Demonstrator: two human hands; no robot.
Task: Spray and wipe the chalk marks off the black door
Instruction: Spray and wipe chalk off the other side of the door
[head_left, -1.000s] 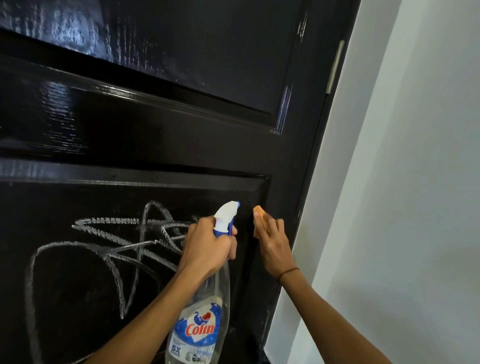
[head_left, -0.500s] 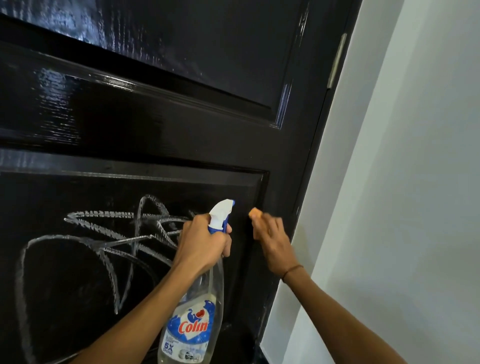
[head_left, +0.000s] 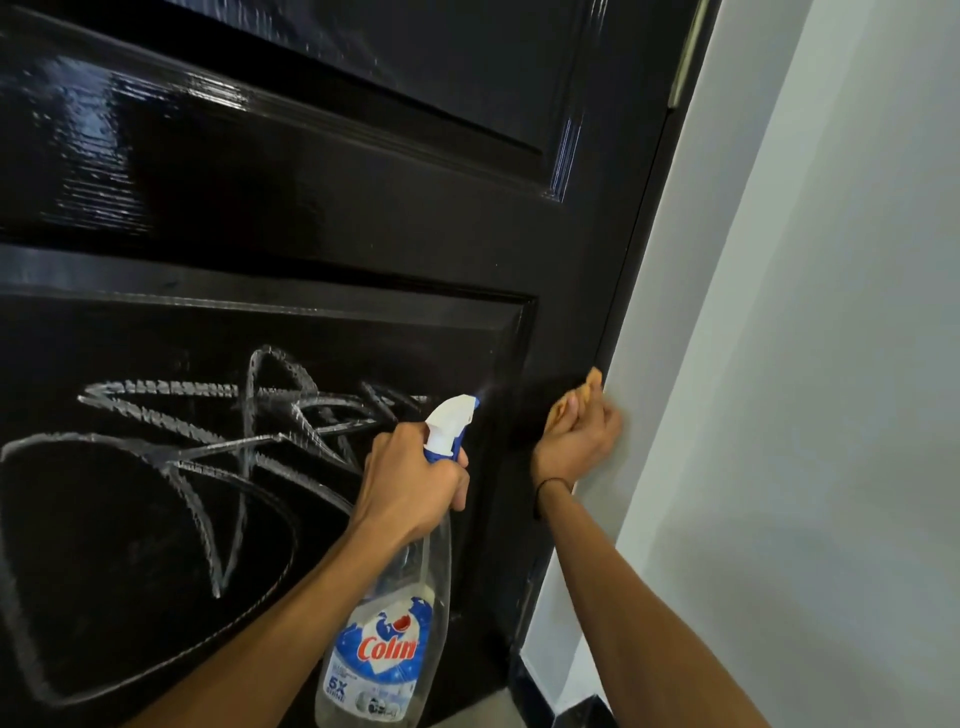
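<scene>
At the door's (head_left: 363, 234) right edge, the right hand (head_left: 582, 434), clutching its orange cloth (head_left: 587, 392), has shifted rightward while the left hand (head_left: 410, 483) grips the spray bottle (head_left: 384, 649).

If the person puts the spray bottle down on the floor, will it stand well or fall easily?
The spray bottle looks tall and narrow, so it probably tips easily. Its clear body seems mostly empty, so it is likely light. Mist at the nozzle may leave the plastic slippery in the left hand.

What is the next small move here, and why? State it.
Probably swing the bottle left so its nozzle faces the chalk. The left hand aims it right of the marks, toward the bare door, while the right hand holds the cloth at the door's edge.
</scene>
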